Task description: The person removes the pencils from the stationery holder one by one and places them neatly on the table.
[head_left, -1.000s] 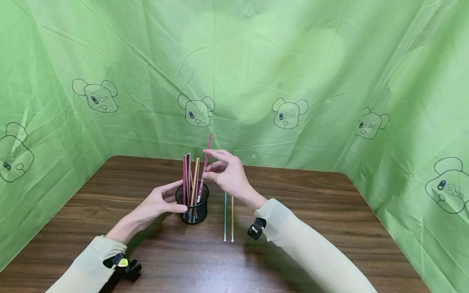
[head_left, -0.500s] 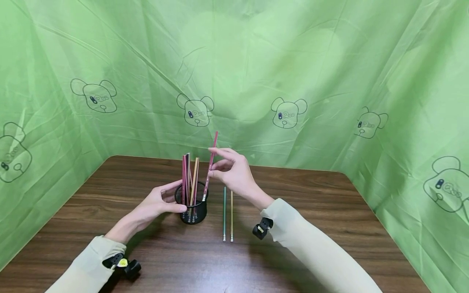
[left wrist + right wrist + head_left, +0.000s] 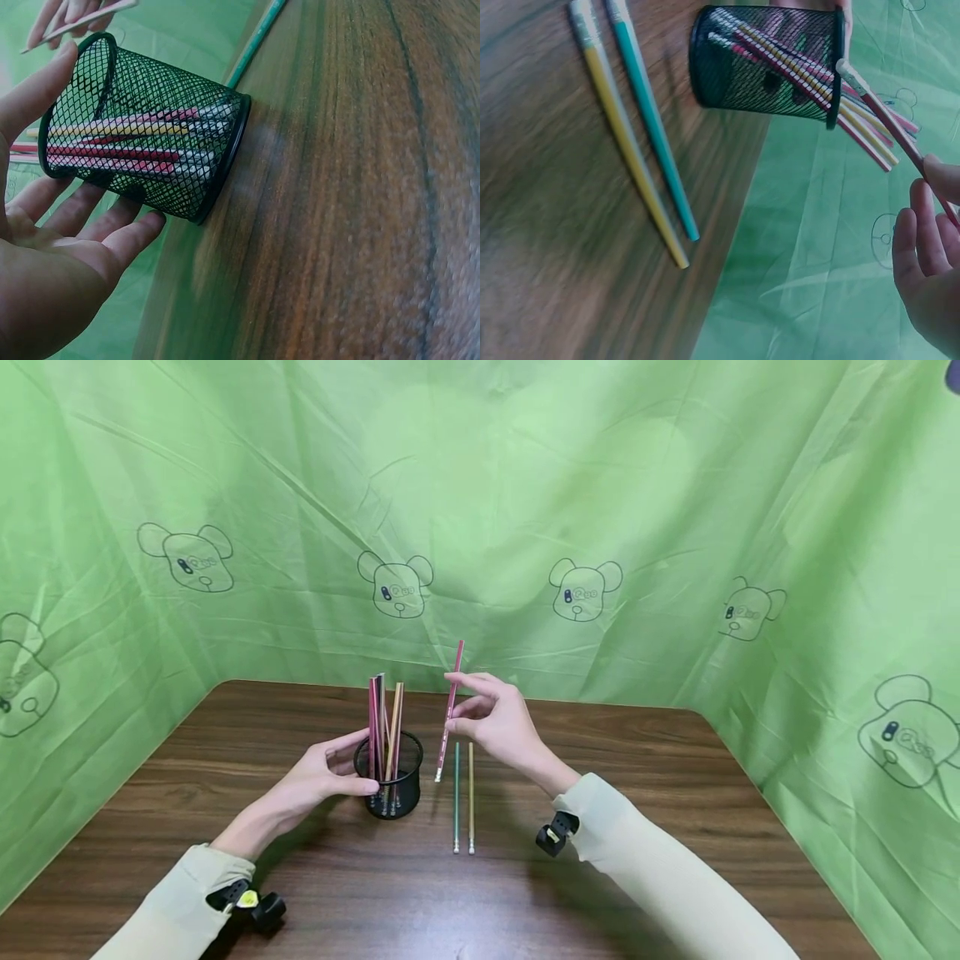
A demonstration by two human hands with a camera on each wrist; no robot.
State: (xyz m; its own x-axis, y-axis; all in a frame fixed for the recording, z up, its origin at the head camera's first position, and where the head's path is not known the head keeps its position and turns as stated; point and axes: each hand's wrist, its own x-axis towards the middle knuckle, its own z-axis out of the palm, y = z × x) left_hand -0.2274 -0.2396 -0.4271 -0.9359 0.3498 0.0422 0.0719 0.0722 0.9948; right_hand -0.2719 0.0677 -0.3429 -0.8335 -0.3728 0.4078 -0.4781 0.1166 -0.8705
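Black mesh makes up the pencil cup point(image 3: 405, 795), which I have upright on the brown wood table point(image 3: 675, 760), left of the scene's middle. My left hand point(image 3: 326, 774) comes at it from the near left, forearm slanting inward, and holds its left side: thumb on the near side by the rim, fingers spread round the far side. Over on the right, my right hand point(image 3: 502, 718) reaches in from the near right, its forearm slanting up and leftward. Thumb and index finger pinch the pink pencil point(image 3: 452, 700), the index reaching it higher than the thumb. I hold that pencil tilted, top leaning slightly right, white eraser end down, just right of the cup and clear of both rim and table. Several more pencils point(image 3: 394, 724) stand in the cup, eraser ends down, leaning together. On the table, near the right hand, the teal pencil point(image 3: 457, 797) and the yellow pencil point(image 3: 471, 797) lie side by side without touching, eraser ends toward the near edge.
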